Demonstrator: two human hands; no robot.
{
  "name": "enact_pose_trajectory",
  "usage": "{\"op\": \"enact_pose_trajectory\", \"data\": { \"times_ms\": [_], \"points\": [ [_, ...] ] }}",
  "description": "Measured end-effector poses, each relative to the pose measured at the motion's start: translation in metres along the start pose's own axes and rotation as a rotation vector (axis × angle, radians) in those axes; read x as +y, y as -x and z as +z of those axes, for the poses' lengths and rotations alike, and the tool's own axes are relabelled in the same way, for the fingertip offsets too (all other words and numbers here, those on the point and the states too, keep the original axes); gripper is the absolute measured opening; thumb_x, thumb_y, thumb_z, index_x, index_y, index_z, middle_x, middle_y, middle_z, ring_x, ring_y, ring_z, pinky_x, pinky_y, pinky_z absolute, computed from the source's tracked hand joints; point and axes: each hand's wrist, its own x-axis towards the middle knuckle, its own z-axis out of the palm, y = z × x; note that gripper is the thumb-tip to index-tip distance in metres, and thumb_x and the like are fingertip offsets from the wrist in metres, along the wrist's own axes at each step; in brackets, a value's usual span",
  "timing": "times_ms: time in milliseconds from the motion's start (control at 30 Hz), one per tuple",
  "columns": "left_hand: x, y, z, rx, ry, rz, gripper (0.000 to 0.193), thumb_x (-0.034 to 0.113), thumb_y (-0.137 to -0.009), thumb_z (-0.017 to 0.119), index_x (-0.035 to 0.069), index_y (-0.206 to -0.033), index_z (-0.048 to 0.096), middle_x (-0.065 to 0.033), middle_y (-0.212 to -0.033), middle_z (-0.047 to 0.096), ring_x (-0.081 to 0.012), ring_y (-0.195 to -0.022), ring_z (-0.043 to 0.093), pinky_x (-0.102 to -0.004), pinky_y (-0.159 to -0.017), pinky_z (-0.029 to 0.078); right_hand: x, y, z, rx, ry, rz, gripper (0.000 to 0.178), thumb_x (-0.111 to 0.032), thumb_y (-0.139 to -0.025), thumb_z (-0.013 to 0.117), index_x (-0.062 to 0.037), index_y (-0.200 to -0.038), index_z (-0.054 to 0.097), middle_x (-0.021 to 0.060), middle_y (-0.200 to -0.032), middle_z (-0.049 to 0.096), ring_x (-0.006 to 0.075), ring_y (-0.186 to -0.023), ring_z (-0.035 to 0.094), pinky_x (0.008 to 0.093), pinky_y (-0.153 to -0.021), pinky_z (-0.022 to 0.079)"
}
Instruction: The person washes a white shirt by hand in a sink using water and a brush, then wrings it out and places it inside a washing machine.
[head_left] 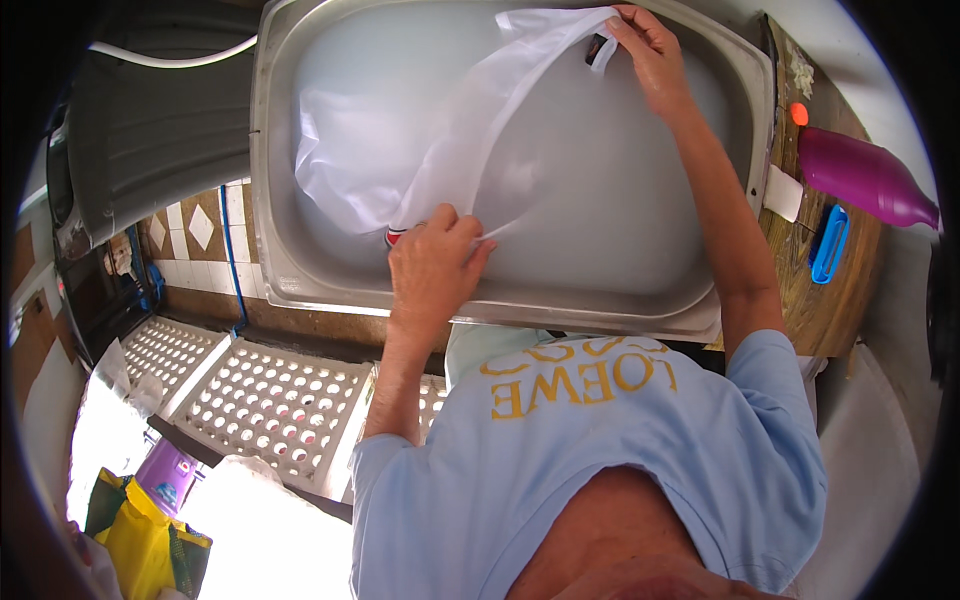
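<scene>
The left hand (437,258) is holding the white cloth (455,145) above the basin's near edge, left of its middle; its thumb and fingers are clamping together on the cloth's edge. The right hand (650,55) is reaching over to the far edge, toward the far right corner, and its thumb and forefinger are clamping on a corner of the cloth. Between the hands, the cloth is running slantwise across the basin (262,180), while its left part is lying in the cloudy water (610,200) near the left edge. A dark tag (595,48) is showing just beside the right hand, and a red and white patch (394,236) is peeping out beside the left.

On the wooden worktop (835,305), right of the basin, a purple bottle (865,178) is lying over the right edge, with an orange disc (798,113) sitting near it toward the far end. A white block (783,193) is resting at the left edge, and a blue brush (830,245) is lying nearer the right edge, below the bottle. Left of the basin, a white hose (175,62) is crossing a grey panel (170,130)
</scene>
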Motion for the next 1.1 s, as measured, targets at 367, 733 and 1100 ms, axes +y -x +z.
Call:
{"op": "enact_pose_trajectory", "data": {
  "times_ms": [367,733,1100],
  "points": [
    [-0.065,-0.025,-0.042,-0.078,0.564,-0.140,0.014,0.009,-0.077,0.071,0.003,-0.079,0.059,0.0011,-0.067,0.053,-0.0047,-0.059,0.046,-0.0205,-0.051,0.038,-0.031,0.001,0.003,-0.031,-0.018,0.041,0.013,-0.016,-0.093,0.055,-0.0042,-0.093,0.060,-0.0053,-0.076,0.053,0.0028,-0.067,0.048,0.0188,-0.060,0.039],
    [-0.098,-0.044,-0.035,-0.180,0.895,-0.261,0.022,0.021,-0.091,0.056,0.001,-0.086,0.062,0.0021,-0.068,0.052,-0.0047,-0.065,0.045,-0.0196,-0.061,0.038,-0.035,0.002,0.000,-0.069,0.030,0.026,0.013,-0.016,-0.093,0.054,-0.0047,-0.090,0.060,-0.0048,-0.076,0.054,0.0034,-0.068,0.049,0.0194,-0.062,0.041],
    [-0.088,-0.041,-0.032,-0.076,0.626,-0.316,0.020,0.013,-0.085,0.063,0.001,-0.072,0.055,0.0055,-0.057,0.043,-0.0022,-0.054,0.037,-0.0201,-0.048,0.029,-0.040,0.002,0.000,-0.119,0.066,0.096,0.012,-0.019,-0.091,0.059,-0.0078,-0.086,0.056,-0.0058,-0.072,0.051,0.0022,-0.063,0.045,0.0185,-0.055,0.035]
  ]
}}
